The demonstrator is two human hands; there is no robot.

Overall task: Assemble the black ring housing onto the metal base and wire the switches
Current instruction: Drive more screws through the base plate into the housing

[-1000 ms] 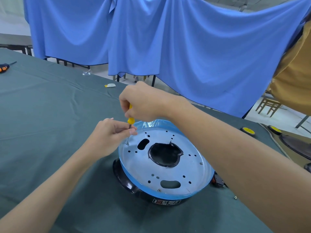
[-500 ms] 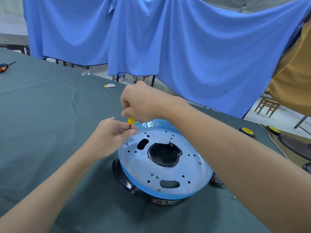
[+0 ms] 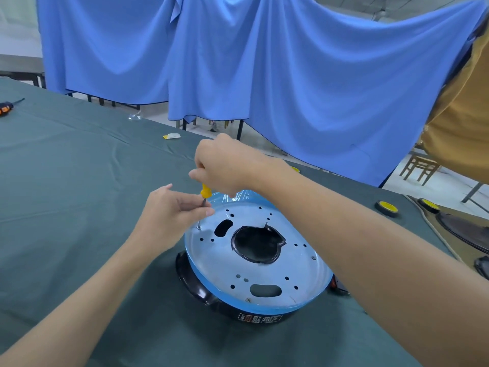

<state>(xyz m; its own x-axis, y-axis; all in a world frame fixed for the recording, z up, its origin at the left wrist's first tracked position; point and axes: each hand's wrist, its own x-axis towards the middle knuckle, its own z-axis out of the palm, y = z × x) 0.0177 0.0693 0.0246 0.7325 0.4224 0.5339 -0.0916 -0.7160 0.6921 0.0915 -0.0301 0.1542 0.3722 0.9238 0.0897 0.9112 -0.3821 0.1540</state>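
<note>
- Metal base [image 3: 264,271], blue-filmed, is seated atop black ring housing [image 3: 190,284] on green-clothed table [image 3: 66,181].
- Yellow-handled screwdriver [image 3: 204,193] is gripped upright by R hand [image 3: 225,165]; tip is set at screw [image 3: 198,227] nr base's left rim.
- Shaft is pinched by L hand [image 3: 169,215] fingertips.

Both forearms are bare up to the edge of the picture; no sleeve, glove, watch or ring is visible. The left hand [image 3: 169,215] and the right hand [image 3: 225,165] have short, plain fingernails without any polish.
</note>
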